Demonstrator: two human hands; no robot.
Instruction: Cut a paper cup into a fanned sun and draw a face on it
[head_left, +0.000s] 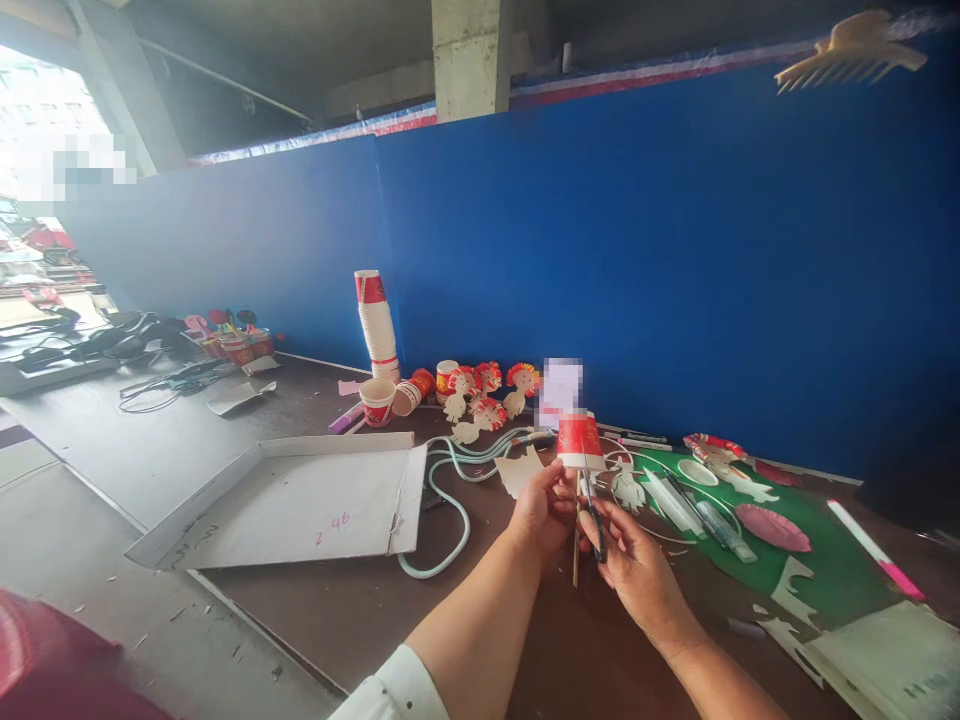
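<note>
My left hand (541,508) is closed at the white rim of a red paper cup (576,440), which is upside down. A thin wooden stick (576,562) hangs below the cup, beside my left fingers; I cannot tell if it is fixed to the cup. My right hand (637,560) grips black-handled scissors (598,535), whose blades point up against the cup's side. Close behind are several paper-cut figures with red fringed heads (519,388) and a white paper scrap (520,470).
A shallow white cardboard tray (300,500) lies left of my arms, beside a pale cable (461,510). Stacked cups (377,340) stand near the blue partition (637,250). Right, a green mat (757,560) bears pens, a pink oval piece (772,527) and paper offcuts; a marker (874,550) lies beyond.
</note>
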